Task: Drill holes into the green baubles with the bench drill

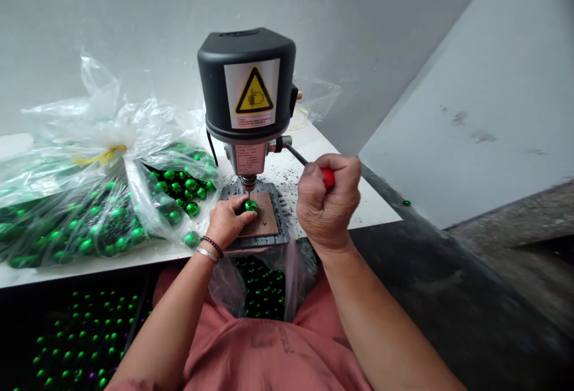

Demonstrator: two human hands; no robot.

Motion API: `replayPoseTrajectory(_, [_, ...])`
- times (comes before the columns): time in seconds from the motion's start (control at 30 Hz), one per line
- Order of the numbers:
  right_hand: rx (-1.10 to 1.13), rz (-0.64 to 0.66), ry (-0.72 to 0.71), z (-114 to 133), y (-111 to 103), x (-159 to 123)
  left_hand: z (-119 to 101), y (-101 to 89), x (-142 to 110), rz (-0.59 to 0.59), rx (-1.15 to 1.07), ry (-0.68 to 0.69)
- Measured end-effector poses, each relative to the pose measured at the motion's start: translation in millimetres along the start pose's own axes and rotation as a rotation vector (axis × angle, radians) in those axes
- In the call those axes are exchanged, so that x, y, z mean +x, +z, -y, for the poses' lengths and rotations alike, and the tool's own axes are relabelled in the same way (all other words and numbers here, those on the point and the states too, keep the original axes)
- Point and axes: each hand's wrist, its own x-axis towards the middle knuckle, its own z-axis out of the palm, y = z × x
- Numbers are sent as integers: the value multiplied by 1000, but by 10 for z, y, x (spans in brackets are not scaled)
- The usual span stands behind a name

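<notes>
My left hand (pixel 229 219) pinches a shiny green ball (pixel 250 205) between thumb and fingers, on a brown board (pixel 264 220) that lies on the drill press's grey base (pixel 283 223). Straight above the ball, the thin bit under the chuck (pixel 248 182) comes down to its top; whether it has entered the ball I cannot tell. My right hand (pixel 329 199) is wrapped round the red knob of the feed lever (pixel 296 154), to the right of the black-topped drill press (pixel 246 86). A warning label with a yellow triangle faces me.
A clear plastic bag (pixel 112 199) of green balls, tied with yellow, lies open on the white table (pixel 372 208) at left. Dark shavings surround the base. Another bag (pixel 293 283) of balls sits at my lap. More balls (pixel 83 337) fill a container below left. One ball (pixel 406 202) lies beyond the table's right edge.
</notes>
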Motion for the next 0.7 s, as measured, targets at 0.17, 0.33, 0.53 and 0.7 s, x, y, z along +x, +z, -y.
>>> replayPoseTrajectory(0.17, [48,-29,-14,-7,22,-57,2,2,-6,-12,-11,5])
replayPoseTrajectory(0.33, [96,-19,32,-90,41,-212,-11,-10,-18,-14,-29,-2])
replayPoseTrajectory(0.53, [100,-5,40,-133,46,-251,-25,-12,-12,-25,-69,-7])
replayPoseTrajectory(0.7, [49,-26,-21,71,82,336,-34,-21,-29,-36,-173,-36])
